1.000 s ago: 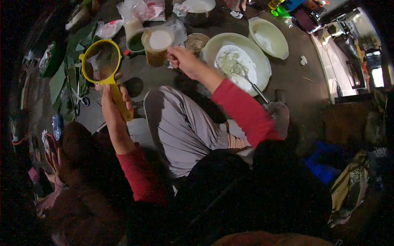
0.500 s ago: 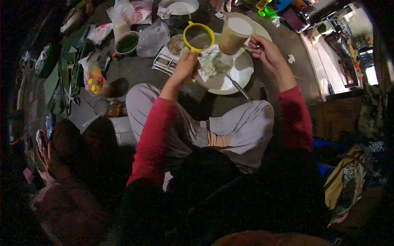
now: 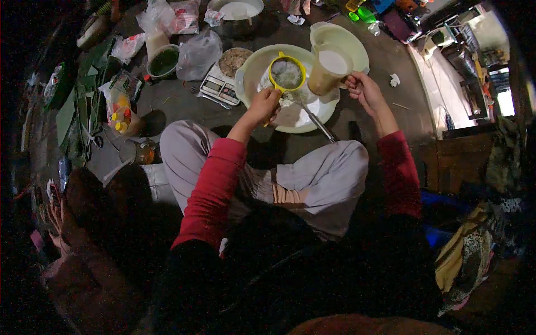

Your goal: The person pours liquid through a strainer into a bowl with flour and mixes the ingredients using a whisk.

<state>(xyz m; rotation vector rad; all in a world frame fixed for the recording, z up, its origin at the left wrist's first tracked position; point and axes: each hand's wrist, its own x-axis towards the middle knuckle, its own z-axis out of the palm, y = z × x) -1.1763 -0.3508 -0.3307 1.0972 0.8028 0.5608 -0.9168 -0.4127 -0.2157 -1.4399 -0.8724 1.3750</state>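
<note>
My left hand (image 3: 264, 106) is closed around the handle of a yellow-rimmed strainer (image 3: 287, 73). The strainer hangs over a wide pale basin (image 3: 243, 89), and a whitish-green mass shows through or below its mesh. In my right hand (image 3: 362, 90) is the handle of a jug (image 3: 327, 72) of white liquid, its body over the basin's right side. A utensil's metal handle (image 3: 319, 124) leans out over the near rim; its head is hidden. White powder or batter coats part of the basin floor.
Left of the basin are a kitchen scale (image 3: 218, 89), a bowl of brownish stuff (image 3: 234, 61), a tub of green contents (image 3: 163, 60) and plastic bags (image 3: 199, 54). Another pale basin (image 3: 357, 47) stands behind the jug. Scissors (image 3: 92, 139) lie by green leaves. Another person's hand (image 3: 56, 220) is far left.
The strainer has moved right, from the basin's left edge to over the whitish-green mass. The jug has shifted slightly down, still held. The whole view has shifted slightly.
</note>
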